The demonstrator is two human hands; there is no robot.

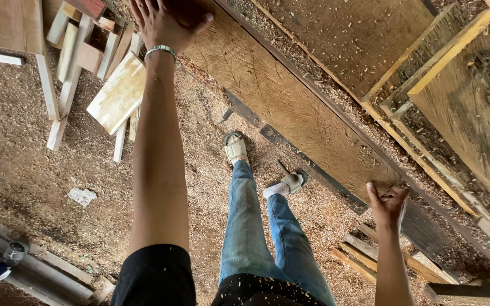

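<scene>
Far left, floor thick with sawdust (24, 170); a scatter of offcut sticks and a pale square board (117, 93) lie in a loose heap near the upper left, and a scrap of white paper (81, 196) sits alone lower down. Left hand (165, 22), wrist banded with a light bracelet (160, 51), is stretched far forward with fingers spread and laid flat over the far end of a long rough-sawn plank (290, 107), thumb out to the side; the fingertips run off the top edge, so how firmly it grips cannot be told. The plank runs diagonally from upper left to lower right, resting on the sawdust-covered worktop (364, 39) beside it, edge against a dark metal rail (290, 148). Below centre, legs in blue jeans (256, 226) and sandalled feet (236, 148) stand mid-stride on the floor. Right hand (388, 205) is at the plank's near end, fingers curled and pinching its lower edge. Judgement: the step in hand looks like taking hold of the plank at both ends, along the worktop. A next move would call for even grip at both ends and steady footing, since the sawdust looks slippery. Lower right, more stacked battens (364, 255).
</scene>
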